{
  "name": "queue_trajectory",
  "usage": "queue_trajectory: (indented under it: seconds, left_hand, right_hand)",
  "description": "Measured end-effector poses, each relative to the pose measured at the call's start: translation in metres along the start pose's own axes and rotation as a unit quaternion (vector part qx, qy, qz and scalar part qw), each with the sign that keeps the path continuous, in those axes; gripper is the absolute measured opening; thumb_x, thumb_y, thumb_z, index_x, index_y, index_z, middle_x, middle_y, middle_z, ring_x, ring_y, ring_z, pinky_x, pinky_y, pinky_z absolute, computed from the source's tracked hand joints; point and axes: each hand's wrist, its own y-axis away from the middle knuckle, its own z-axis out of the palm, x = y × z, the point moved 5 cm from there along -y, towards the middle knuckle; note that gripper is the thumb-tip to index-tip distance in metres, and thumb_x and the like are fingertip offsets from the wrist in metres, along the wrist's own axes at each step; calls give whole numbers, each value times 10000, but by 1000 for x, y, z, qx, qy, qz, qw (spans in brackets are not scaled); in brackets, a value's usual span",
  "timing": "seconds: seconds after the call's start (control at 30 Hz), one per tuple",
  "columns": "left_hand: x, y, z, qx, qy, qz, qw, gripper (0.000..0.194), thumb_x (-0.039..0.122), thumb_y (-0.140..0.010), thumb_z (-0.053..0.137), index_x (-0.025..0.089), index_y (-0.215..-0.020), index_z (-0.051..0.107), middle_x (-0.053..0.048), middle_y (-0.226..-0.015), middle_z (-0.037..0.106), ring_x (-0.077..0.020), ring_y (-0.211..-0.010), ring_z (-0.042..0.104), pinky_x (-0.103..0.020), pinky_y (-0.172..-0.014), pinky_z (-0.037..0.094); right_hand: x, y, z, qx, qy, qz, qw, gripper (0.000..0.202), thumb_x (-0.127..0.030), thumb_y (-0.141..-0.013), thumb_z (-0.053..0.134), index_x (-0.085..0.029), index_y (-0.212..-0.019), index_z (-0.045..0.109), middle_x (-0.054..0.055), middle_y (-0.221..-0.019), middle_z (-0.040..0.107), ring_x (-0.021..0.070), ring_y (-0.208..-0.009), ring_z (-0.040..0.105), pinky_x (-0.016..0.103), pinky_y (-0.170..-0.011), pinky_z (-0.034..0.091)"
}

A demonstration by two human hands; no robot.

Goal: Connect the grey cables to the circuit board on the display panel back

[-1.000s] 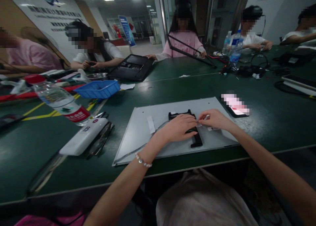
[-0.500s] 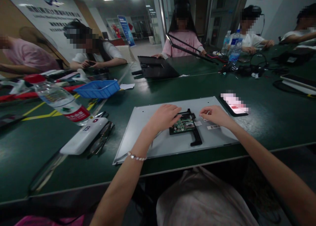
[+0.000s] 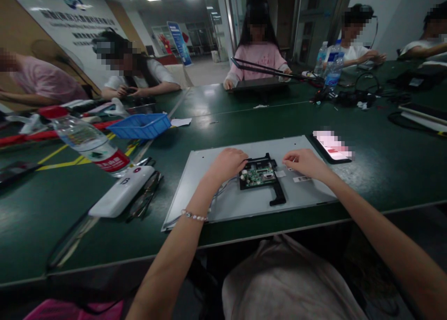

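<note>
A green circuit board [image 3: 257, 176] sits in a black plastic bracket [image 3: 278, 194], which lies on a flat grey metal panel [image 3: 195, 185]. My left hand [image 3: 228, 165] is at the bracket's upper left corner, its fingers curled together and their tips touching the edge; what lies under them is hidden. Thin cables [image 3: 223, 188] run out from below that hand. To the right of the bracket, my right hand [image 3: 304, 164] is pinched closed just above the panel. Whatever its fingertips hold is too small to make out. A white label [image 3: 302, 179] shows on the panel beneath it.
A phone [image 3: 332, 146] lies by the panel's right corner. On the left are a white power bank [image 3: 122, 192], glasses [image 3: 145, 196], a water bottle [image 3: 94, 145] and a blue tray [image 3: 139, 125]. Several people sit around the green table [image 3: 384, 171].
My left hand has drawn back leftward off the board, its fingers now closer together and more of the board showing. My right hand stays put. Across the table, a person has lowered a black panel.
</note>
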Motion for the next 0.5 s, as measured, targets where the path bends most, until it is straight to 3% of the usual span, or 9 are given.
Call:
queue_trajectory:
  seconds: [0.23, 0.5]
  left_hand:
    - [0, -3, 3, 9, -30, -3, 999, 225, 180, -904, 449, 158, -912, 673, -77, -853, 690, -211, -840, 631, -336, -761, 417]
    - [1, -5, -3, 71, -60, -37, 995, 237, 137, -888, 444, 168, -870, 678, -76, -857, 692, -226, -891, 612, -383, -834, 379]
  right_hand:
    - [1, 0, 4, -11, -4, -9, 1000, 184, -271, -820, 553, -196, -842, 720, 44, -751, 718, 172, -681, 642, 282, -633, 448]
    - [0, 1, 0, 5, 7, -1, 1000, 195, -301, -819, 566, -199, -865, 726, 47, -810, 715, 172, -711, 629, 291, -664, 457]
